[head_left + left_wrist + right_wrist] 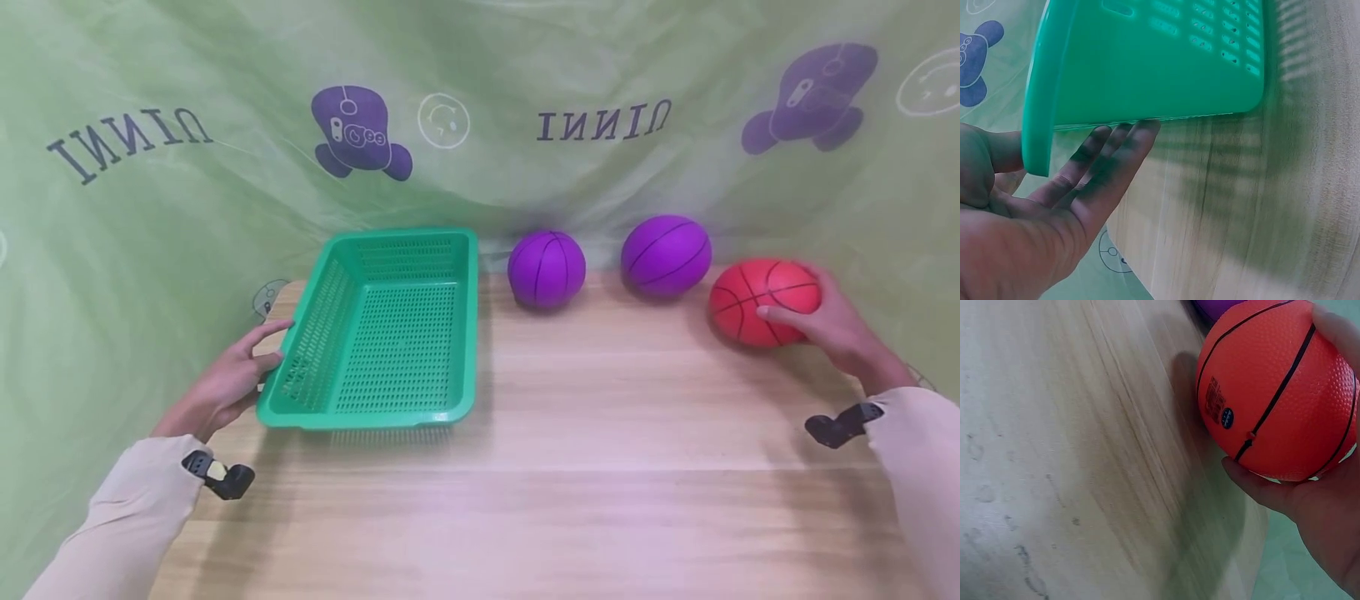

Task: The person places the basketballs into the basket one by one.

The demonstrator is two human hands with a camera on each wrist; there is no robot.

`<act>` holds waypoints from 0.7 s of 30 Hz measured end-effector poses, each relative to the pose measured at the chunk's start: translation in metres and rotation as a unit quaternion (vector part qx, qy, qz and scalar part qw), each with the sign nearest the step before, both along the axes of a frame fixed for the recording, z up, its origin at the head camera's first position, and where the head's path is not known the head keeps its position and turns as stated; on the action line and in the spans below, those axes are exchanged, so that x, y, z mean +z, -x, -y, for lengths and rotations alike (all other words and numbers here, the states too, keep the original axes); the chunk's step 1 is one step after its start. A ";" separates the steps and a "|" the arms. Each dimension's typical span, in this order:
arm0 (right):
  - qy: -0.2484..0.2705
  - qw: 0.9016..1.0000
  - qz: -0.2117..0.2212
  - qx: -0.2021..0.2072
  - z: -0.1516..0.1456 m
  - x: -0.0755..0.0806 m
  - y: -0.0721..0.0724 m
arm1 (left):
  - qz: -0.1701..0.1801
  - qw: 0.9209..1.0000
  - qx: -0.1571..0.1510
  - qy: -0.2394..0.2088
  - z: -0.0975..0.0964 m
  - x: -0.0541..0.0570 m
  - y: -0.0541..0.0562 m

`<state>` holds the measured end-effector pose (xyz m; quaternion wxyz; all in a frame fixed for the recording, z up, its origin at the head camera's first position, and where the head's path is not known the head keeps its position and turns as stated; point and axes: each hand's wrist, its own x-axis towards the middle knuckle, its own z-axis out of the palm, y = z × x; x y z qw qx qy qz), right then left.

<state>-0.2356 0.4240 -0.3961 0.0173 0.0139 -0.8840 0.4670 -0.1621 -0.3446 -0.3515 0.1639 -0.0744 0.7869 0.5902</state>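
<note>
A green plastic basket (470, 333) with slotted sides stands on the left of the table. My left hand (234, 379) is at its left rim; in the left wrist view the rim (1038, 125) lies between thumb and fingers, and the fingertips (1147, 128) touch the outer wall. On the right, my right hand (832, 325) grips a red toy basketball (757, 304) with black lines, thumb on one side and fingers round the other. Some of those fingers are hidden behind the ball. The right wrist view shows the red ball (1272, 394) close up, with a dark round mark.
Two purple toy basketballs, one nearer the basket (547, 270) and one nearer the red ball (666, 256), sit along the back of the wooden table (562, 500). A green printed cloth (495, 167) hangs behind the table and at its sides.
</note>
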 end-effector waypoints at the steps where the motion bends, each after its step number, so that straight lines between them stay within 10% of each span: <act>1: 0.000 1.000 0.000 0.001 0.000 0.001 -0.001 | 0.000 1.000 0.001 -0.002 -0.001 0.000 0.000; 21: -0.052 0.998 -0.013 0.024 0.022 0.004 -0.024 | 0.003 1.000 0.003 -0.010 0.002 -0.001 0.003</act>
